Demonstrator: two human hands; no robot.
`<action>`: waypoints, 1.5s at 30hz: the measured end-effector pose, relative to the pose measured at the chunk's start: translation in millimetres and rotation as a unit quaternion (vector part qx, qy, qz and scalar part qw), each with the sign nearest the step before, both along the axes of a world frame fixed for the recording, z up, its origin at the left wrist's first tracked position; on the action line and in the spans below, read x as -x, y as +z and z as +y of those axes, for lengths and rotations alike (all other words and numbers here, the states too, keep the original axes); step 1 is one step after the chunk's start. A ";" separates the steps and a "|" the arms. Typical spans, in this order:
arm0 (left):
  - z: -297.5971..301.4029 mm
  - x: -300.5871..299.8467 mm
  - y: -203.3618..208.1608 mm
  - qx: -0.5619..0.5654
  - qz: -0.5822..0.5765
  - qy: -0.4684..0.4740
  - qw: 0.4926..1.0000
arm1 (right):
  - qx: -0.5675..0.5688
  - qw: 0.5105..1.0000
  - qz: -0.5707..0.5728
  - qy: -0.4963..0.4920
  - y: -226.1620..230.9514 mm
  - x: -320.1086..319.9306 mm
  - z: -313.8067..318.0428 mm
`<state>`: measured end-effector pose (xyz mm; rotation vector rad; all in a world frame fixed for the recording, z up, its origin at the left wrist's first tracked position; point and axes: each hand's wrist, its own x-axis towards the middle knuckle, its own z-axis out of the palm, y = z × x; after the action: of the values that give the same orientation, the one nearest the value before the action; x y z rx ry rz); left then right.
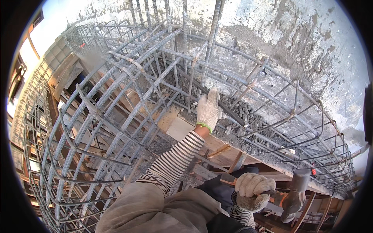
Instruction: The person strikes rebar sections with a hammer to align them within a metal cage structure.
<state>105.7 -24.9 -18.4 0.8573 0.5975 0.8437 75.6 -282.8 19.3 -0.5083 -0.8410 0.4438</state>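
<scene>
**Reaching in with one, hanging on with the other**

Looking straight down at a pretty crowded spot. Got an off-white knitted glove on the right hand [252,189], clenched firmly round the brown handle of a chunky grey steel-headed hammer [298,181]. Carrying it down at the lower right, with the head sticking out past the thumb side and a bit of handle poking out on the other.

Reaching up to the middle with the left hand [208,108], wearing a matching glove edged in bright green, at the end of a black-and-white striped sleeve [175,157]. Placed right at a long, straight, dark steel bar [234,114], running on a slant from upper left to lower right, close to the wall. Can't tell whether properly clenched round that bar or just resting against it, with most of the fingers hidden.

Just beside that, a strip of loose grey rubble [254,119], plus a pale flat wooden board [180,129] near the wrist. Off to the left, a big grid of thick grey ribbed rebar [150,93]; to the right, a long cage of thinner tied rods [222,72]. Behind it all, a rough, patchy grey-white wall [330,58].
</scene>
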 end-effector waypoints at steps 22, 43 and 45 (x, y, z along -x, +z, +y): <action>5.7 -19.4 -13.3 0.012 -0.040 0.016 0.999 | 0.252 0.926 0.269 0.089 -48.6 -27.5 32.4; -10.1 -18.9 1.1 0.037 -0.030 0.012 0.999 | -0.120 0.989 0.069 -0.042 -68.0 -29.9 37.5; -7.6 -14.8 -3.9 0.012 -0.035 0.007 0.999 | 0.231 0.922 0.254 0.181 -73.8 -13.7 58.6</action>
<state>120.5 -32.5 -22.3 0.8000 0.5518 0.8742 89.4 -224.2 -54.5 -0.6342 -0.3143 1.0811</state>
